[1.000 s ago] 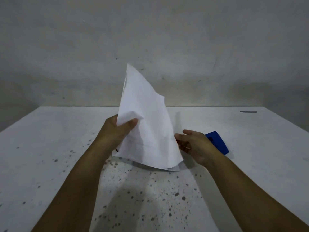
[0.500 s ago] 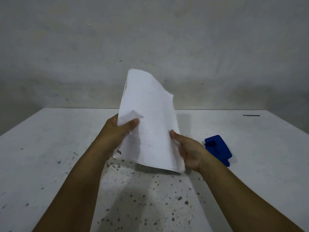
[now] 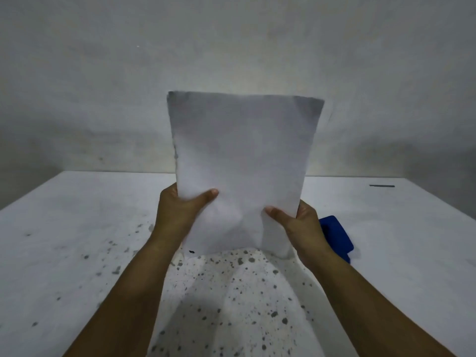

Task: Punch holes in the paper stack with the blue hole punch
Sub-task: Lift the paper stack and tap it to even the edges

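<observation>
Two bare forearms reached up from the bottom of the frame over a white table (image 3: 77, 228) speckled with dark spots. At centre, the left hand (image 3: 180, 215) and the right hand (image 3: 298, 225) each gripped a lower side of the paper stack (image 3: 242, 171), held upright above the table, thumbs on its front. The blue hole punch (image 3: 337, 237) lay on the table just behind the right hand, partly hidden. Open tabletop spread to both sides. A small dark strip (image 3: 382, 186) lay near the far right edge, below a grey wall (image 3: 231, 42).

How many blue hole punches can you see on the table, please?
1. The blue plastic hole punch lies on the speckled white table, partly hidden behind the right hand.
</observation>
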